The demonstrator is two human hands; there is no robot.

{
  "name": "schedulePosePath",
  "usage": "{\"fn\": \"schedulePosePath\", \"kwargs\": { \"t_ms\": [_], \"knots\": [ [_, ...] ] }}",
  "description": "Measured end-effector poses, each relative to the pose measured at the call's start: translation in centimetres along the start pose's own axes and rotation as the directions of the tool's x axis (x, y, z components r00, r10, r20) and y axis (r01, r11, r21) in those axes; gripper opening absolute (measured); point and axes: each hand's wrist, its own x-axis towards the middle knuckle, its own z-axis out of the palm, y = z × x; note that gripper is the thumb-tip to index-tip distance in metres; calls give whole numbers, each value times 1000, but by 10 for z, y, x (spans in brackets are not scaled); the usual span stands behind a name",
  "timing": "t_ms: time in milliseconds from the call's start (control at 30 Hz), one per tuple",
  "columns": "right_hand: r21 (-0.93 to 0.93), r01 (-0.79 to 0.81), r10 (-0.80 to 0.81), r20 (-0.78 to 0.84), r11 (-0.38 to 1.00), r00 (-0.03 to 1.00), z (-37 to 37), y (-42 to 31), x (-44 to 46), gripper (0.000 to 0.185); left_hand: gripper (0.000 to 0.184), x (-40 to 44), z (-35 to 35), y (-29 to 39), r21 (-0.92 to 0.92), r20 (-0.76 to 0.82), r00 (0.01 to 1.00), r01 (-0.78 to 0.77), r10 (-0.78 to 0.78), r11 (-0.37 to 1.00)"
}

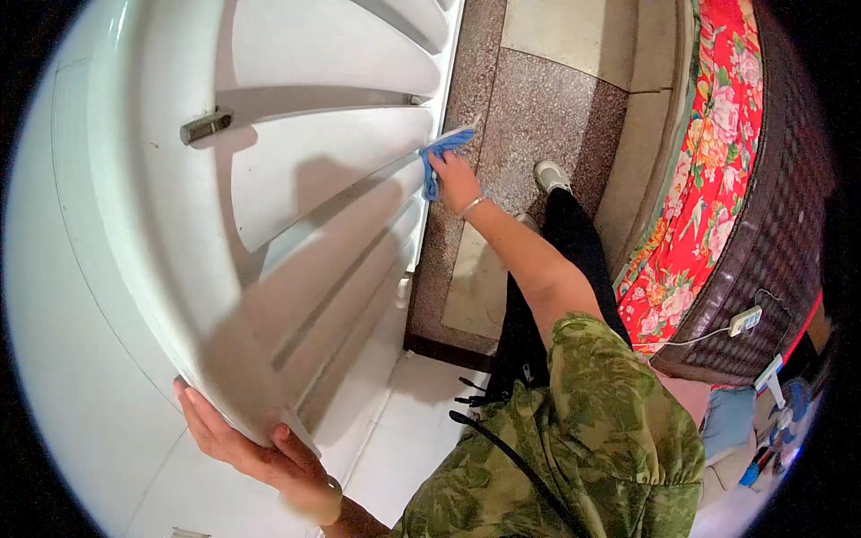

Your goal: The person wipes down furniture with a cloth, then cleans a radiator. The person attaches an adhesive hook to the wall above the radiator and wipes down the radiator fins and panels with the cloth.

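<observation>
A white louvered door with wide slats fills the left and middle of the view. My right hand, a bracelet at its wrist, is closed on a blue cloth. The cloth presses against the door's edge at the ends of the slats, and part of it sticks out past my fingers. At the lower left my left hand grips another edge of the door, fingers on one side and thumb on the other. A small metal latch is fixed to the door's frame.
Speckled stone and pale tile floor lies beyond the door, with my shoe on it. At the right are a red floral cloth, a dark woven mat and a power strip with a white cord.
</observation>
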Motion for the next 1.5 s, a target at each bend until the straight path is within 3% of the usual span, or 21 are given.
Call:
{"fn": "schedulePosePath", "kwargs": {
  "t_ms": [67, 133, 200, 233, 333, 367, 400, 467, 600, 700, 733, 800, 833, 933, 1100, 1167, 1200, 1267, 1300, 1433, 1500],
  "knots": [
    [60, 73, -70, -50, 996, 996, -12, -1, 7, 54, 73, 0, -2, 2, 2, 8, 1000, -5, 5, 1000],
    [27, 47, -49, 60, 999, 997, -23, 7, 22, 54, 73, 1, -1, 2, 1, 8, 1000, -12, 12, 1000],
    [-144, 288, -257, 202, 947, 945, -32, 19, 36, 51, 71, 0, 0, -1, 39, 14, 1000, -10, 10, 999],
    [-215, 320, -248, 306, 923, 919, -43, 15, 45, 48, 71, 1, 0, 1, 39, 13, 1000, -9, 8, 999],
    [-302, 321, -233, 293, 898, 927, -50, 9, 43, 47, 70, 0, 1, 3, 19, 4, 1000, -11, 11, 1000],
    [-244, 186, -128, 234, 952, 964, -34, 7, 28, 49, 70, -2, 1, -4, 45, 9, 1000, -29, 28, 999],
    [-242, 188, -131, 232, 952, 964, -11, 7, 7, 49, 70, -3, 1, -8, 69, 7, 999, -48, 48, 996],
    [-48, -71, 76, 125, 996, 989, 22, 3, -27, 50, 70, 0, 2, -4, 68, -25, 999, -46, 47, 997],
    [55, -51, 35, 248, 997, 968, 5, -7, -60, 52, 68, 1, 3, 1, 45, -31, 999, -41, 42, 998],
    [-135, 258, -222, 236, 957, 946, 3, -7, -45, 51, 67, -2, 0, -1, 59, -25, 999, -39, 41, 997],
    [-131, 265, -228, 239, 955, 944, 4, 0, -37, 51, 67, -2, 2, -3, 64, -32, 998, -50, 52, 997],
    [-220, 531, -450, 330, 818, 830, 5, 10, -32, 46, 66, -2, 3, -6, 59, -33, 998, -45, 47, 997],
    [-221, 543, -420, 426, 810, 801, -2, 7, -27, 42, 66, -2, 4, -6, 46, -45, 998, -45, 47, 998],
    [-227, 574, -431, 464, 787, 774, -19, 0, -12, 42, 65, -3, 3, -3, 14, -39, 999, -31, 32, 999],
    [-289, 417, -270, 435, 862, 859, -5, -16, -26, 43, 65, -2, 5, 5, -30, -45, 999, 13, -14, 999],
    [-233, 158, -92, 272, 960, 958, 10, -22, -46, 49, 64, -2, 5, 3, -32, -51, 998, 26, -27, 999],
    [-223, 163, -99, 271, 961, 957, 19, -26, -55, 49, 63, -2, 6, -3, -14, -44, 999, -20, 20, 1000],
    [-128, -68, 102, 274, 989, 956, 26, -35, -72, 51, 62, 0, 4, -8, 1, -43, 996, -79, 79, 997],
    [-119, -66, 112, 438, 991, 892, 16, -35, -79, 55, 61, 0, 4, -8, 31, -43, 995, -90, 91, 995],
    [52, -28, 9, 336, 998, 942, 9, -33, -101, 46, 59, -2, 3, -8, 34, -44, 995, -89, 90, 995],
    [43, -65, 47, 318, 997, 947, 36, -44, -101, 46, 64, -3, 5, -10, 50, -38, 996, -72, 74, 996]
  ]
}}
